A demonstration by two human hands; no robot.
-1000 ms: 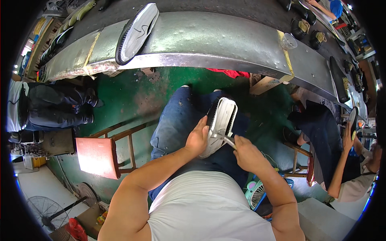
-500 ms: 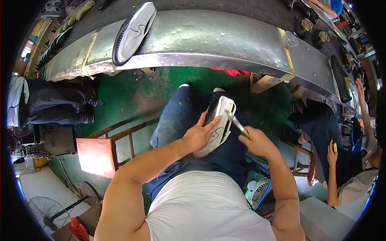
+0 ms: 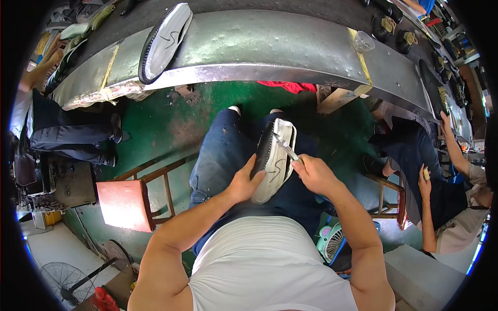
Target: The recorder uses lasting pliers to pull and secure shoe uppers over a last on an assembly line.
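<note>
Green-painted floor (image 3: 174, 132): scuffed, ran between me and the grey metal-clad bench (image 3: 254, 49).
Black shoe with white sole (image 3: 274, 179): sat over my blue denim lap (image 3: 213, 155), white face up, dark squiggle showing. Lap presumably gave it backing.
Left hand (image 3: 244, 182): clamped on its left edge, some fingertips hidden. Likely there to stop it sliding.
Right hand (image 3: 315, 174): closed round a slim grey metal tool (image 3: 288, 148), tip at the far half; contact unclear. Held by the handle, probably for control.
Bench edge: second white-soled black shoe (image 3: 166, 44) and clear plastic cup (image 3: 364, 41), both clear of my hands.
Obstacles: brown-seated wooden stool (image 3: 122, 205) off my left arm, mint-green fan (image 3: 329, 242) near my right. Co-worker's hand (image 3: 425, 177) well apart.
</note>
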